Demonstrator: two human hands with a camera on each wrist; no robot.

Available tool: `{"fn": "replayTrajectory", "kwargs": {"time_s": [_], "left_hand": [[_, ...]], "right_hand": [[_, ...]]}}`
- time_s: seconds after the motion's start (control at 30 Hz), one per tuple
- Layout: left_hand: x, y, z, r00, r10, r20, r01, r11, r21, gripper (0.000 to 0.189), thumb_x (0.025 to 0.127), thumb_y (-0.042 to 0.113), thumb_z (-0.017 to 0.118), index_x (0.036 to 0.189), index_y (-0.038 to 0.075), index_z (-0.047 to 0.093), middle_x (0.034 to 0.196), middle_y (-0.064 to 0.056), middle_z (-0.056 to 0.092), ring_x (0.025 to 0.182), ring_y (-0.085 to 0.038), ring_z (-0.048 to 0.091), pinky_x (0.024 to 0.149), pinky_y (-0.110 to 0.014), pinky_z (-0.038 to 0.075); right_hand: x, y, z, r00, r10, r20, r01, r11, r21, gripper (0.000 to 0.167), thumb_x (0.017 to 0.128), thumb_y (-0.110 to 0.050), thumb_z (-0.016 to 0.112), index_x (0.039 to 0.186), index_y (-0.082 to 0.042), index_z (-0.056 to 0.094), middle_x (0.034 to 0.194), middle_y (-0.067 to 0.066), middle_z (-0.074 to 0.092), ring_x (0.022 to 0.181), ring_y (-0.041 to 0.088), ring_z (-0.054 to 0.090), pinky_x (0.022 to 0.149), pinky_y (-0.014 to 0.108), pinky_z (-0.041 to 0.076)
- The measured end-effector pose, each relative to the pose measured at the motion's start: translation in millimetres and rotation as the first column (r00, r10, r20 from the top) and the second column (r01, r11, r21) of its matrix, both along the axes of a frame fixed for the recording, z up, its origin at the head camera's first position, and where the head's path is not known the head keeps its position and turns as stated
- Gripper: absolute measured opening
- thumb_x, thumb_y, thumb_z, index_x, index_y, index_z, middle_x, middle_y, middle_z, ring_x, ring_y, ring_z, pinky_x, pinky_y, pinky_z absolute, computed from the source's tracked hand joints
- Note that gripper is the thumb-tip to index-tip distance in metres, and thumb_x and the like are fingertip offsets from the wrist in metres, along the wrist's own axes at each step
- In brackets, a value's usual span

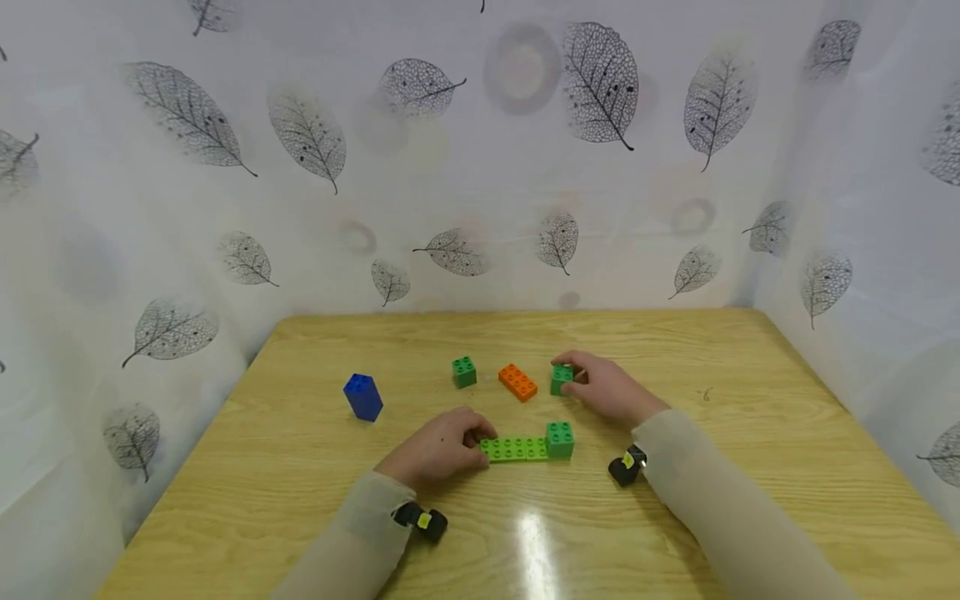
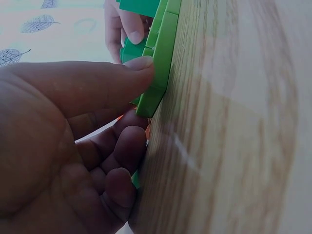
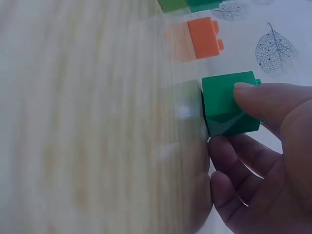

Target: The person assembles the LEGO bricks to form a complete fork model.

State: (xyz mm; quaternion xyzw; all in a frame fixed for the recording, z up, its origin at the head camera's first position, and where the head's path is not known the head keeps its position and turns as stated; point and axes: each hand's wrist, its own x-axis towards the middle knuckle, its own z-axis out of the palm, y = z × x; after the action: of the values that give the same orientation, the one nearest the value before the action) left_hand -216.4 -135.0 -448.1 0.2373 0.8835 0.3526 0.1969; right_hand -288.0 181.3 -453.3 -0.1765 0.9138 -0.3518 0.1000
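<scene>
My left hand [image 1: 444,447] pinches the left end of a light green strip of studded building bricks [image 1: 514,451] with thumb and fingers. A seam crosses the strip, and a green brick [image 1: 559,440] stands at its right end. Farther back, my right hand [image 1: 609,390] grips another green brick [image 1: 562,380]. In the right wrist view the thumb presses one side of this green brick [image 3: 225,105], its base right at the tabletop. The left wrist view shows the left thumb against the light green strip [image 2: 160,73], with the other fingers curled beneath.
An orange brick [image 1: 517,382] lies left of the right hand. Beyond it is a third green brick [image 1: 464,372], and a tall blue block [image 1: 363,397] stands at the left. A leaf-print curtain [image 1: 480,167] surrounds the wooden table [image 1: 750,500] at back and sides.
</scene>
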Motion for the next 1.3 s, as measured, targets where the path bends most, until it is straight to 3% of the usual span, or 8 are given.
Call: {"fn": "replayTrajectory", "kwargs": {"time_s": [0.4,0.53,0.83,1.07,1.3], "left_hand": [[-1.4,-0.2,0.2,1.0,-0.001,0.003,0.001,1.0,0.0,0.03,0.09,0.02,0.075,0.12,0.02,0.07,0.105,0.01,0.06,0.094,-0.012,0.057,0.086,-0.036,0.049],[-1.7,-0.4,0.7,1.0,-0.004,0.002,0.004,1.0,0.001,0.031,0.09,0.021,0.076,0.12,0.021,0.07,0.105,0.01,0.059,0.094,-0.011,0.057,0.085,-0.036,0.049],[-0.7,0.4,1.5,1.0,-0.005,0.004,0.005,1.0,0.01,0.029,0.091,0.02,0.076,0.119,0.019,0.07,0.104,0.009,0.06,0.093,-0.012,0.056,0.085,-0.036,0.048],[-1.7,0.1,1.2,1.0,-0.001,0.01,0.001,1.0,0.019,0.029,0.09,0.019,0.076,0.119,0.02,0.07,0.104,0.009,0.06,0.094,-0.013,0.057,0.085,-0.036,0.049],[-1.8,0.5,0.3,1.0,-0.01,0.007,0.01,1.0,0.011,0.029,0.09,0.019,0.075,0.119,0.02,0.07,0.103,0.009,0.06,0.093,-0.013,0.057,0.084,-0.036,0.049]], "right_hand": [[29.9,-2,4.2,1.0,0.004,-0.007,-0.004,0.998,-0.061,0.049,0.1,-0.032,0.065,0.146,-0.023,0.053,0.121,-0.002,0.062,0.111,0.02,0.058,0.099,0.048,0.046],[38.0,-5,9.6,0.999,0.008,-0.041,-0.011,0.996,-0.083,0.049,0.1,-0.031,0.065,0.146,-0.023,0.053,0.111,-0.003,0.062,0.104,0.018,0.058,0.093,0.045,0.049],[58.9,-23,26.4,0.985,0.12,-0.121,-0.139,0.977,-0.162,0.049,0.098,-0.024,0.069,0.144,-0.014,0.055,0.106,-0.004,0.065,0.098,0.017,0.06,0.083,0.036,0.053],[75.0,-37,27.9,0.973,0.185,-0.136,-0.198,0.976,-0.088,0.05,0.096,-0.023,0.071,0.143,-0.016,0.056,0.121,-0.01,0.063,0.106,0.012,0.059,0.092,0.041,0.051],[79.0,-43,18.2,0.972,0.208,-0.113,-0.211,0.977,-0.02,0.045,0.095,-0.023,0.072,0.138,-0.021,0.06,0.128,-0.01,0.062,0.111,0.01,0.058,0.097,0.041,0.048]]}}
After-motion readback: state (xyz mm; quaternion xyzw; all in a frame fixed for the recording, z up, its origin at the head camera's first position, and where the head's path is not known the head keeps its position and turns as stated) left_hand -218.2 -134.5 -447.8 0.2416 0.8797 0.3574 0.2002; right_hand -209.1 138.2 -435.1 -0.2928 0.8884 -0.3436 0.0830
